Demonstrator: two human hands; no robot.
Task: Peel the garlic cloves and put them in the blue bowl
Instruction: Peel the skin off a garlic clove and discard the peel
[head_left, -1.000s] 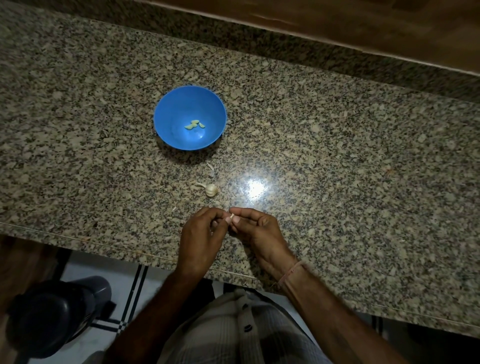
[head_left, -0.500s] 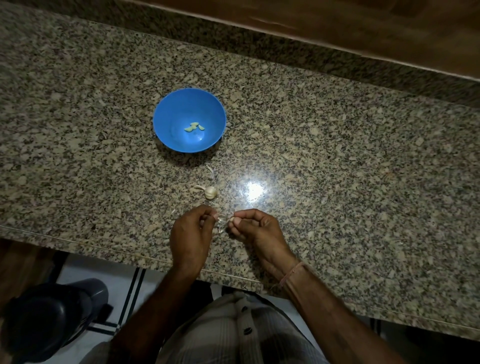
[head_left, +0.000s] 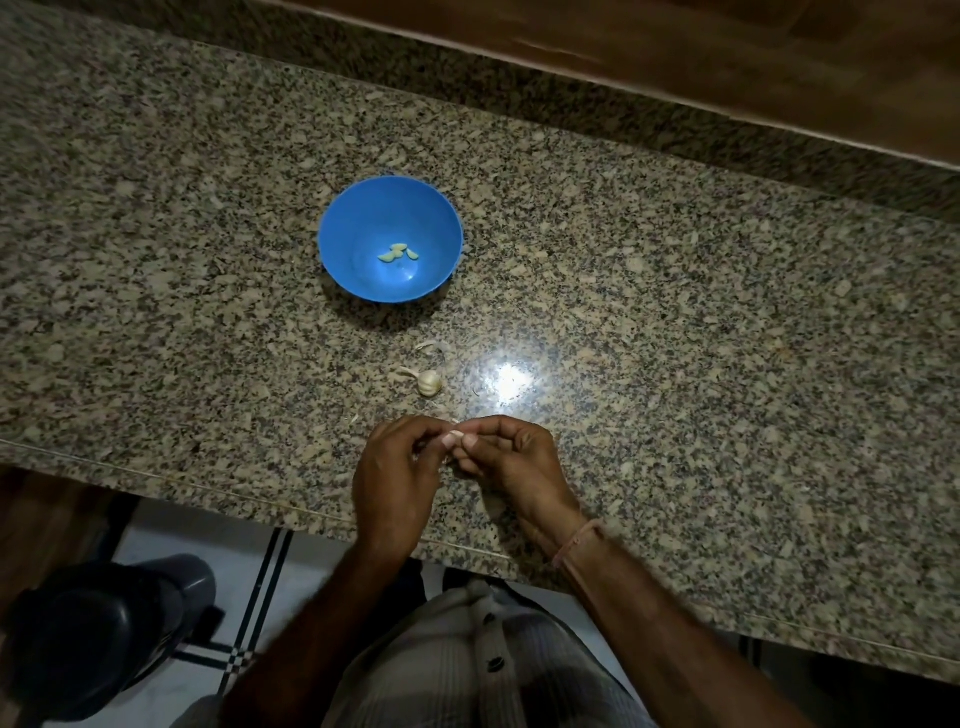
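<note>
looking down from the head camera, both hands meet over the near edge of a speckled granite counter (head_left: 675, 364). the left hand (head_left: 400, 478) has its fingers curled inward, thumb and forefinger closed on a small pale garlic clove (head_left: 453, 439). the right hand (head_left: 511, 462) is curled too, its fingertips pinching the same clove from the other side, so the two hands touch at the clove. only a sliver of the clove shows between the fingertips, and how much skin is on it cannot be told. a thin thread band (head_left: 576, 540) sits round the right wrist.

just beyond the hands, a small garlic bulb (head_left: 429, 383) lies on the counter with a stalk pointing left. a curl of papery peel (head_left: 432, 347) lies a little farther out, between the bulb and the blue bowl (head_left: 353, 234). the bowl stands upright on the counter, well apart from the hands, and holds a few peeled cloves (head_left: 398, 252) clustered at its bottom. a bright glare spot (head_left: 508, 382) shines on the stone to the right of the bulb.

along the far side runs a raised granite lip with a wooden surface (head_left: 727, 52) behind it. below the counter edge, a striped buttoned shirt (head_left: 483, 665) fills the bottom middle, and a dark round container (head_left: 98, 623) stands on a pale tiled floor (head_left: 171, 535) at lower left.
</note>
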